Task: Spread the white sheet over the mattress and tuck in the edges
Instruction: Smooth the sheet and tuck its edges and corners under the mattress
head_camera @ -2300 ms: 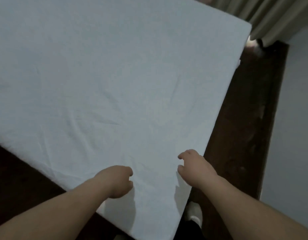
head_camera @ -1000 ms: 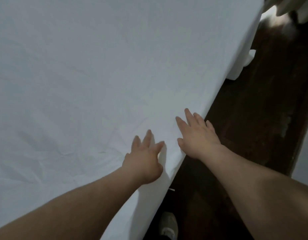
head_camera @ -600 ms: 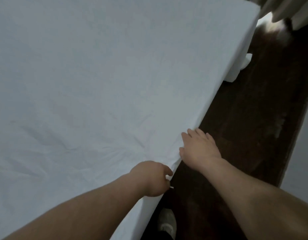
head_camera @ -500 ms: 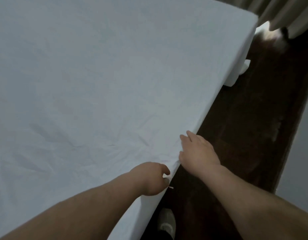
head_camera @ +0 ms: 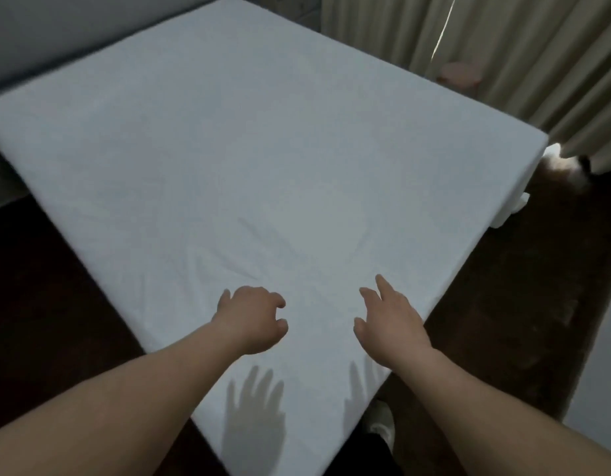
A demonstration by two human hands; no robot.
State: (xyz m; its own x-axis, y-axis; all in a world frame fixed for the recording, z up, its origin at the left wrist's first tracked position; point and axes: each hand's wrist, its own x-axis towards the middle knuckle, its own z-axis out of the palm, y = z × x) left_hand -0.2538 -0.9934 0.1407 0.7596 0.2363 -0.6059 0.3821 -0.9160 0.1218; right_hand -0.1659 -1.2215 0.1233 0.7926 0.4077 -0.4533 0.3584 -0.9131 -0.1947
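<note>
- Two hands over near corner of bed: left hand (head_camera: 251,319) loosely curled, right hand (head_camera: 388,321) spread, both holding nothing.
- White sheet (head_camera: 263,149) covers mattress; step: smoothing.
- Next, prob.: flatten creases nr corner, tuck right edge.

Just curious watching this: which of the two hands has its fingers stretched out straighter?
The right hand, near the sheet's right edge; its fingers reach forward, while the left hand's curl loosely inward.
</note>
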